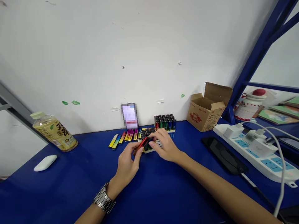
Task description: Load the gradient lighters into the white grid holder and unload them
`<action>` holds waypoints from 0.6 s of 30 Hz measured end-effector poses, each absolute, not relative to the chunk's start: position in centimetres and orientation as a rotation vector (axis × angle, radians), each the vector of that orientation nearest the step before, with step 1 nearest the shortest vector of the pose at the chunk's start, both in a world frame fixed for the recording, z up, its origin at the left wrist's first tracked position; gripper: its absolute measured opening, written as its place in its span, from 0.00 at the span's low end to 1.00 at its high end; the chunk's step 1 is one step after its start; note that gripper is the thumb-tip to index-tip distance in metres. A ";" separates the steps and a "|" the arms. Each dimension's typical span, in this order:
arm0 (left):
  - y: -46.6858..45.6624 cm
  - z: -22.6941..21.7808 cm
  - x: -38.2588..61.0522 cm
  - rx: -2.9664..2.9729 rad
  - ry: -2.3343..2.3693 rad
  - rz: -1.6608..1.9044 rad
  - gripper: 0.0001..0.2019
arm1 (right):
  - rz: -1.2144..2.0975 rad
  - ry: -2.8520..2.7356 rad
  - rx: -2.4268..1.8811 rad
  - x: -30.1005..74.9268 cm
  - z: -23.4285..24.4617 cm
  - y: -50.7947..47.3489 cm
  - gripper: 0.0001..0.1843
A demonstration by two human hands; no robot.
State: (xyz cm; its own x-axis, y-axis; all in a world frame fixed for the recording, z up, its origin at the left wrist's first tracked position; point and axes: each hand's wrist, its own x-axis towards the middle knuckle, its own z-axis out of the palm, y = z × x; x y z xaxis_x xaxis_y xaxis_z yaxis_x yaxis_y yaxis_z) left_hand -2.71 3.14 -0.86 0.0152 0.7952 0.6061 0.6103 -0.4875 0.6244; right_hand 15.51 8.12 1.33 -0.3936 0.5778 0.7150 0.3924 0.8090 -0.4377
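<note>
My left hand (128,160), a watch on its wrist, pinches a slim red metallic case (140,145), apparently a lighter shell, tilted up to the right. Close beside it, my right hand (163,144) is bent over a white tray (149,151), fingers closed around something dark that they mostly hide. Several black-topped pieces (146,133) stand in this tray. Left of it lie several shiny cases (115,141) in yellow, blue, red and purple. Behind my right hand, a second rack holds upright black-topped colored pieces (165,122) in close rows.
A phone (130,115) leans on the wall. To the left are a drink bottle (54,131) and a white earbud case (45,163). An open cardboard box (206,109), a black phone (223,155) and a power strip (259,155) with cables sit right.
</note>
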 end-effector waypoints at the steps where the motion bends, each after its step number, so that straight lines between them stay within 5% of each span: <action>1: 3.0 -0.9 -2.6 2.129 1.453 1.465 0.09 | 0.309 -2.020 -0.674 15.1 1.5 7.7 0.09; 9: 3.8 -0.3 -3.4 2.257 1.931 1.188 0.10 | 0.585 -1.433 -0.778 16.7 -1.2 10.2 0.08; 18: 4.5 -0.4 -3.9 2.124 2.221 0.438 0.06 | 0.440 -1.932 -0.814 17.5 -1.2 11.2 0.08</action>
State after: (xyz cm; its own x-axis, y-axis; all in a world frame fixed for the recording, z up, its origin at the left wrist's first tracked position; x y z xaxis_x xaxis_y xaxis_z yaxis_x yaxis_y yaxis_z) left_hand -3.93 4.55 -0.41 -0.0632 0.9841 0.1660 0.9735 0.0241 0.2276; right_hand 17.50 11.18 -1.21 -0.3184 0.7005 0.6387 0.3553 0.7128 -0.6047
